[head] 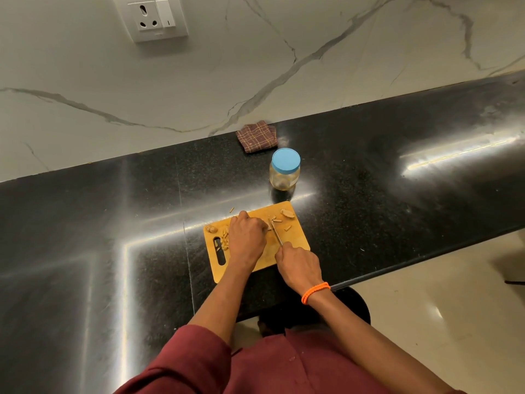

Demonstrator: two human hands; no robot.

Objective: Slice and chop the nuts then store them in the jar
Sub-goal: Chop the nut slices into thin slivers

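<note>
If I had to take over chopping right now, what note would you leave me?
Left hand: fingers curled, pinning a nut on the wooden cutting board.
Right hand: grips the knife, blade beside the left fingers.
Sliced nut pieces lie by the board's handle slot; a few whole nuts wait at the far corner.
Jar stands behind the board, blue lid on.
Left: finish chopping, open the jar, fill it.

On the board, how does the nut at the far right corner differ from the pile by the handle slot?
The nut at the far right corner looks whole and lies alone; the pile by the handle slot is many thin slivers heaped together. The corner nut sits right of the knife, the pile left of the left hand. Both rest on the cutting board, pale tan.
</note>
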